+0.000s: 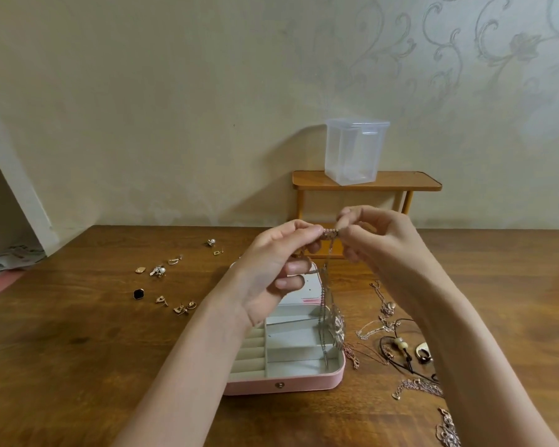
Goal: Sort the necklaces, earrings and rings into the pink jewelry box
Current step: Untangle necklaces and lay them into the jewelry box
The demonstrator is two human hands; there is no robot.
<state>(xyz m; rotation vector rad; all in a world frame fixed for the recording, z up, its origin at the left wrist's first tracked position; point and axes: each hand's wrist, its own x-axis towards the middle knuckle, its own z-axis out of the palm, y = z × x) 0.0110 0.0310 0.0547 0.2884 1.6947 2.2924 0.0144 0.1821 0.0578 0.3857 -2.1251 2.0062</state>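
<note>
Both hands are raised above the open pink jewelry box (pixel 284 383). My left hand (pixel 278 262) and my right hand (pixel 375 233) pinch the two ends of a short stretch of a beaded necklace (pixel 330 233) between them. Its chain hangs down over the box, with a large silver pendant (pixel 336 324) dangling near the box's right side. Several earrings (pixel 160 271) lie scattered on the table left of the box. A tangle of necklaces (pixel 397 346) lies to the right of the box, partly hidden by my right forearm.
The wooden table (pixel 78 350) runs to a beige wall. Behind it stands a small orange shelf (pixel 365 182) carrying a clear plastic container (pixel 355 150). A black square earring (pixel 138 294) lies apart at the left.
</note>
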